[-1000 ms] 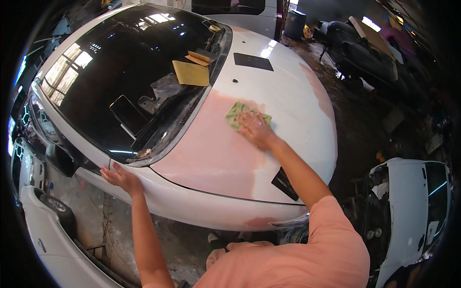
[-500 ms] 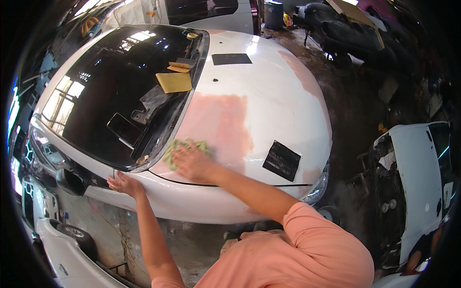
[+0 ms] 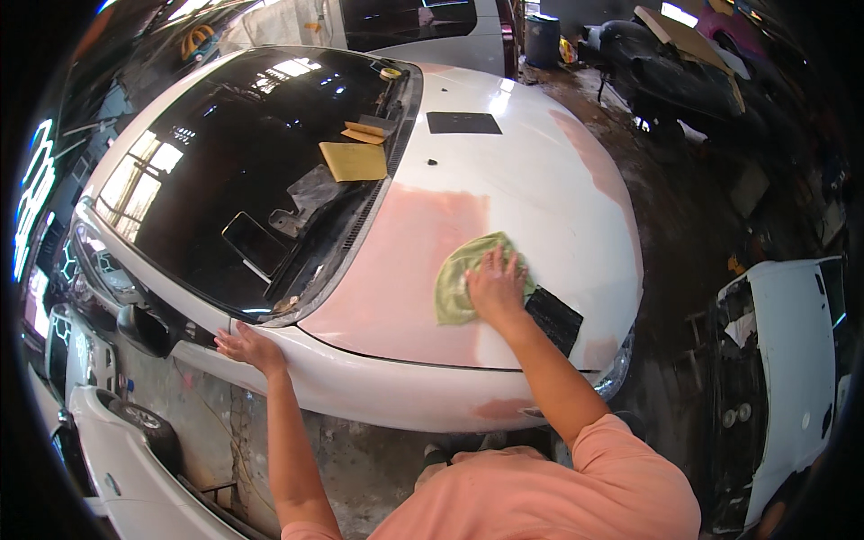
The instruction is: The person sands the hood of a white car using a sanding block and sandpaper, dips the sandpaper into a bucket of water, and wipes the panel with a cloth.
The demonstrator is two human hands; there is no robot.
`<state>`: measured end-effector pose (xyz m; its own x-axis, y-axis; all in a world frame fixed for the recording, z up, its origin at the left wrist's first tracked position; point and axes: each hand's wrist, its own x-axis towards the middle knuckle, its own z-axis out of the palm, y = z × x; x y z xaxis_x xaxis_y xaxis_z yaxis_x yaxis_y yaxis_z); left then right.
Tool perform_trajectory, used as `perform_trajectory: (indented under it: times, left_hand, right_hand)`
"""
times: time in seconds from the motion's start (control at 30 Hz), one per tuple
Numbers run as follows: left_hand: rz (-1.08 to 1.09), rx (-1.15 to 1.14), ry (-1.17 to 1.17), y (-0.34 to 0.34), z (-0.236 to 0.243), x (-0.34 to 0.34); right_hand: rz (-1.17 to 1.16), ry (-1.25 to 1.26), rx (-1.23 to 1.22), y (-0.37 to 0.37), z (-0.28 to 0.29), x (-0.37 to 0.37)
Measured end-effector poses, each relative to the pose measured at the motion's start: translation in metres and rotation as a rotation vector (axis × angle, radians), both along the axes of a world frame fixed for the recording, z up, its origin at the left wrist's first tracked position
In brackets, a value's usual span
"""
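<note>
A pale green cloth (image 3: 459,286) lies against the white car hood (image 3: 558,211), under my right hand (image 3: 498,283), whose fingers are spread over it. It covers the right edge of a pink patch (image 3: 396,279) on the hood. Just right of that hand is a black sheet (image 3: 555,320), probably sandpaper, partly hidden by my forearm. My left hand (image 3: 252,348) rests on the car's near side by the base of the windshield, fingers stretched out and holding nothing.
On the windshield (image 3: 243,144) lie a phone (image 3: 256,244), folded yellow sheets (image 3: 354,162) and a tape roll (image 3: 390,74). Another black sheet (image 3: 463,122) is on the far hood. A side mirror (image 3: 144,332) juts out at left. A loose white car panel (image 3: 792,360) stands at right.
My right hand has swept the cloth rightward across the pink patch, from beside the windshield to near the black sheet. The cloth is now spread flatter. My left hand stays on the car's side.
</note>
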<state>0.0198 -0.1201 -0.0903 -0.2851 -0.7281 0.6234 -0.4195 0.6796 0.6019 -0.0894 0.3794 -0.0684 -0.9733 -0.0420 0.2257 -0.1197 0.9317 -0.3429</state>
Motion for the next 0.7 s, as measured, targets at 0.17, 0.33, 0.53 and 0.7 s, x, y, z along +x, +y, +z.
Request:
perform_trajectory:
  times: [0.17,0.33,0.53,0.7]
  left_hand:
    - [0.003,0.059,0.099,0.035,0.019,-0.008]
    - [-0.004,0.12,0.121,0.05,0.031,-0.004]
    - [0.015,0.113,0.157,0.054,0.036,0.006]
    - [-0.006,0.132,0.164,0.064,0.038,-0.006]
  right_hand:
    - [0.301,0.077,0.034,-0.047,0.016,0.001]
    - [0.814,0.298,0.005,-0.128,0.027,0.019]
    - [0.644,0.233,0.15,-0.127,0.029,-0.161]
    - [0.337,0.009,0.06,-0.123,0.041,-0.266]
